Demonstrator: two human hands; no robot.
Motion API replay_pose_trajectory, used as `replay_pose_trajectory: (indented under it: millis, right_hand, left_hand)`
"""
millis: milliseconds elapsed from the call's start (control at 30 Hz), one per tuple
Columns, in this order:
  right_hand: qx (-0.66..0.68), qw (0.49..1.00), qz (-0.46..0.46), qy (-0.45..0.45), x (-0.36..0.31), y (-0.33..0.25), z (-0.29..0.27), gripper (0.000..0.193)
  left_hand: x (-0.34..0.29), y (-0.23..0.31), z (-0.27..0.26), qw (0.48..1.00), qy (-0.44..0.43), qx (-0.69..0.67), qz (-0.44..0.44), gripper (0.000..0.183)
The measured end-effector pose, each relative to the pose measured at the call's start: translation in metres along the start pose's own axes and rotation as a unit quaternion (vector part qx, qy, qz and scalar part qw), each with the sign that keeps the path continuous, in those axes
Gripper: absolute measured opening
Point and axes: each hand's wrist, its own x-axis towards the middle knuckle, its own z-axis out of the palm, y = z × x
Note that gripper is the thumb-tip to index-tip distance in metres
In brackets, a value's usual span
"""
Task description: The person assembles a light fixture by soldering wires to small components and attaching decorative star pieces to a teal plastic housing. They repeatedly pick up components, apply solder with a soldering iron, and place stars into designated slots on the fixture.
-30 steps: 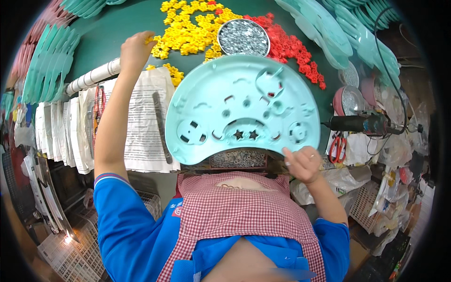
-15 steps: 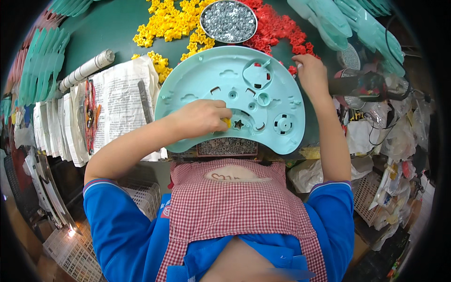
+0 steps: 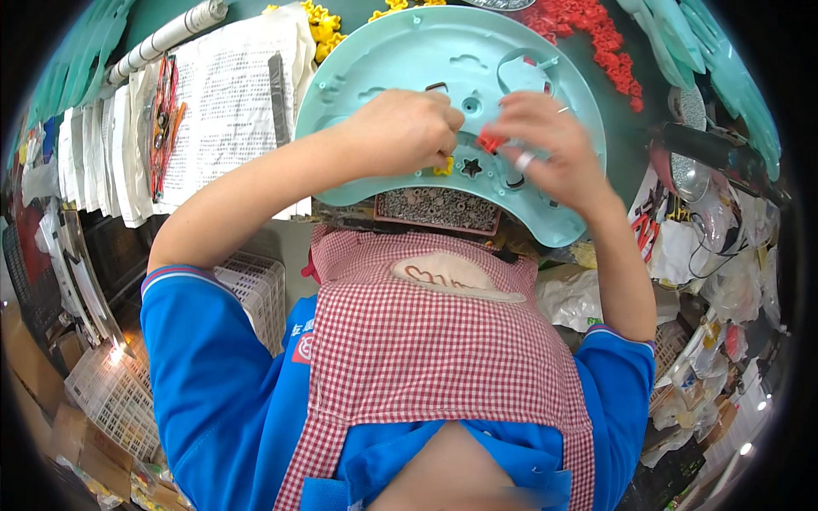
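Observation:
A turquoise curved plastic shell (image 3: pixel 383 51) lies in front of me, its hollow side up, with posts, slots and a star-shaped hole. Over its lower middle, my left hand (image 3: pixel 407 132) is closed, fingertips pressed on a small yellow star piece (image 3: pixel 443 167) just left of that hole. Slightly blurred, my right hand (image 3: pixel 552 149) hovers above the shell's right half. It pinches a small red star piece (image 3: pixel 490 140) between thumb and fingers. That hand partly hides the shell's round fittings.
Red star pieces (image 3: pixel 615 55) and yellow ones (image 3: pixel 324 30) lie beyond the shell. A pink-rimmed tray of small metal parts (image 3: pixel 439 211) sits at the near edge. Papers (image 3: pixel 230 94) lie left; a dark tool (image 3: pixel 716 153) juts in from the right, near plastic bags (image 3: pixel 733 281).
My right hand has come from the red pile back over the shell with a red star piece. My left hand stays at the yellow piece. The whole view has shifted.

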Motion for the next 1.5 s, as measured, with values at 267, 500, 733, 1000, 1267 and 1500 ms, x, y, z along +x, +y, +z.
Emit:
replay_pose_trajectory:
  millis: [267, 500, 733, 1000, 1267, 1500]
  right_hand:
    - [-0.029, 0.990, -0.080, -0.116, -0.006, 0.009, 0.031, 0.022]
    - [-0.022, 0.994, -0.038, -0.105, 0.001, 0.008, 0.029, 0.019]
    - [-0.016, 0.996, -0.011, -0.089, -0.002, 0.007, 0.032, 0.022]
    - [-0.089, 0.992, 0.027, -0.081, -0.059, -0.065, 0.068, 0.014]
    - [-0.198, 0.958, 0.134, -0.158, -0.069, -0.067, 0.084, 0.010]
    - [-0.102, 0.994, 0.023, 0.022, -0.020, -0.062, 0.026, 0.016]
  left_hand:
    - [-0.011, 0.017, -0.002, 0.997, 0.064, -0.011, -0.042, 0.013]
    - [-0.051, 0.062, 0.010, 0.961, 0.221, 0.165, -0.009, 0.021]
    - [-0.060, 0.074, 0.058, 0.991, 0.063, 0.099, -0.069, 0.004]
    - [-0.062, 0.079, 0.049, 0.993, 0.051, 0.055, -0.096, 0.009]
    - [-0.025, 0.041, -0.006, 0.972, 0.130, -0.166, -0.101, 0.009]
    - [-0.008, 0.012, 0.002, 0.990, 0.007, 0.015, -0.143, 0.010]
